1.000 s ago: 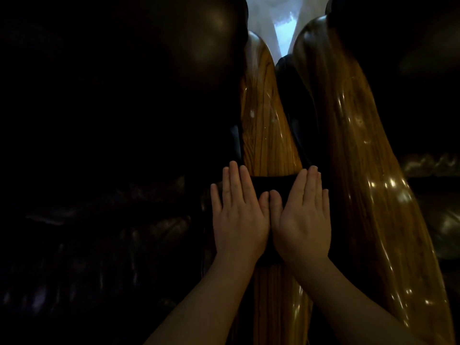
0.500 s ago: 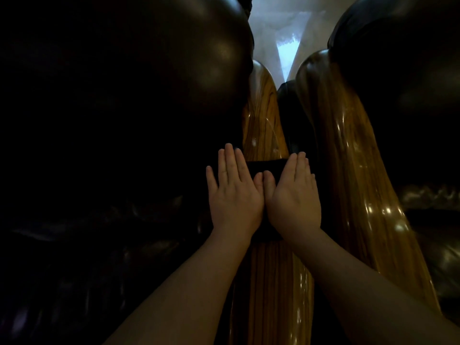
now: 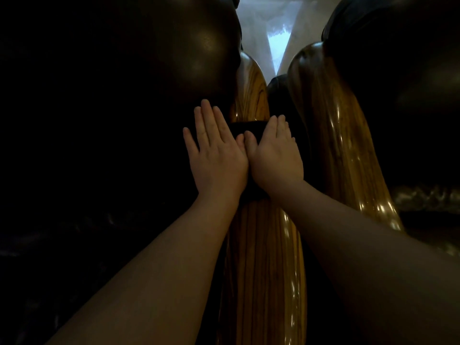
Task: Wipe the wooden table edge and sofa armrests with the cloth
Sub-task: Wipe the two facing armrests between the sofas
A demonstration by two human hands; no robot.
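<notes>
Near the centre of the frame, a dark cloth (image 3: 245, 127) lies draped across a glossy wooden armrest (image 3: 263, 257), which runs as a rounded, striped-grain band from the bottom edge up toward the top middle. Only small parts of the cloth show: a strip between the two sets of fingertips and a dark patch below the heels of the palms. Both hands lie flat on it, side by side, thumbs touching at the middle. The left hand (image 3: 216, 158) has its fingers straight and close together, pointing up the frame, with the little finger splayed slightly to the left; its fingertips reach onto the dark upholstery beside the wood. The right hand (image 3: 276, 155) is likewise flat, fingers straight and held together, angled a little toward the upper right; neither hand curls round or pinches the fabric. Bare forearms run from both lower corners up to the wrists. Right of the cloth, a second wooden armrest (image 3: 343, 150) rises in parallel, shiny with small highlights. Dark leather cushions (image 3: 161, 58) fill the left and the upper right of the frame. At the top centre, a pale, bluish-lit floor (image 3: 273, 23) shows between the two pieces of furniture.
</notes>
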